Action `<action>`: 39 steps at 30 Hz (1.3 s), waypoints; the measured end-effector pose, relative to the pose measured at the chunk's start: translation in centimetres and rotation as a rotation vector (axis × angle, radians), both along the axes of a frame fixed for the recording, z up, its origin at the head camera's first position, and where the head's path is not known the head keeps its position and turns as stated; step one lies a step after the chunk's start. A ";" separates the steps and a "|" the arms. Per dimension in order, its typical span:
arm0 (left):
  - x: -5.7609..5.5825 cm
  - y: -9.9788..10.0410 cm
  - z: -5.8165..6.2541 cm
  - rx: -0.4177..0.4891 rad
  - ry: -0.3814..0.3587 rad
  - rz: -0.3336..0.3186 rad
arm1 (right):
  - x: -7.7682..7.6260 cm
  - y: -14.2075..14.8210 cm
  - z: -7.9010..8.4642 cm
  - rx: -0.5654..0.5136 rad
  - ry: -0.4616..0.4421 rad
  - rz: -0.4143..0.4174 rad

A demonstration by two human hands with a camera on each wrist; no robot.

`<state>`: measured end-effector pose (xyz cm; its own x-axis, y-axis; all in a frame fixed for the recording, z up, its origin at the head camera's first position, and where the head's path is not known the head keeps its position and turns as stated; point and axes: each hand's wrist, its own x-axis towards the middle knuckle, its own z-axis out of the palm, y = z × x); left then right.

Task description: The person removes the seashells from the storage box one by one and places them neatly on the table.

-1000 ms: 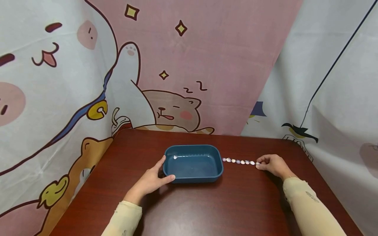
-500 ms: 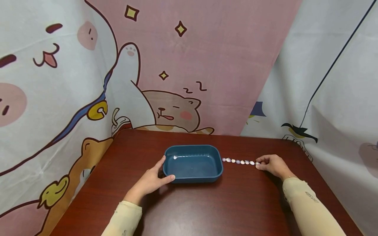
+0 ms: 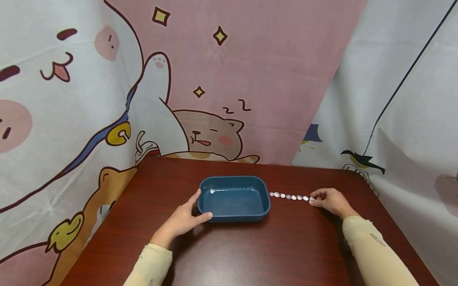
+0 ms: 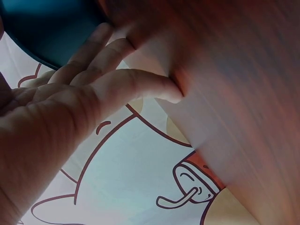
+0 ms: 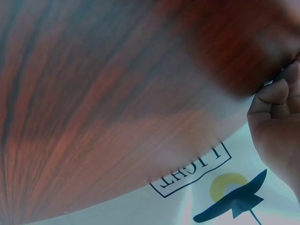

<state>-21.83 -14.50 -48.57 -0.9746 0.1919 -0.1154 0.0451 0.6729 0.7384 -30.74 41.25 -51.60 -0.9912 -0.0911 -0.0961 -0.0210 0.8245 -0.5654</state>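
Note:
A dark blue rectangular tray [image 3: 234, 218] stands on the table, with one small whitish shell-like piece [image 3: 212, 191] inside near its back left. My left hand [image 3: 180, 219] rests against the tray's left end, fingers at the left side and thumb stretched along the front; in the left wrist view its fingers look nearly straight. From the tray's right side runs a row of several small white and purplish shell-like pieces [image 3: 294, 197]. At that row's right end my right hand [image 3: 332, 201] pinches the last piece between thumb and forefinger. Its fingertips hide most of that piece.
The reddish-brown wooden table [image 3: 257, 254] reaches back to a printed cloth [image 3: 279, 79] with cartoon animals. Its right edge lies just beyond my right forearm. Both sleeves are pale yellow.

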 end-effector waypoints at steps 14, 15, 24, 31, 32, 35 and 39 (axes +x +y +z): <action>0.1 0.0 -0.1 0.000 -0.002 -0.003 | 0.1 -0.2 -0.3 0.018 0.001 0.019; 0.1 0.0 0.0 0.001 -0.003 -0.003 | 0.1 -0.2 -0.3 0.019 -0.002 0.021; 0.2 0.1 0.0 -0.001 -0.006 -0.003 | -0.3 -0.9 1.9 0.044 0.034 0.002; 0.2 -0.2 0.1 0.001 0.001 0.002 | -2.5 -8.8 6.6 -0.077 0.198 0.031; 0.2 -0.2 0.1 0.001 0.001 0.003 | -2.7 -10.5 7.1 -0.093 0.211 0.060; 0.2 -0.1 0.1 0.000 0.002 0.000 | -2.7 -16.2 8.2 -0.131 0.221 0.179; 0.2 0.0 0.1 0.005 -0.005 -0.004 | -2.0 -23.5 8.3 -0.082 0.189 0.387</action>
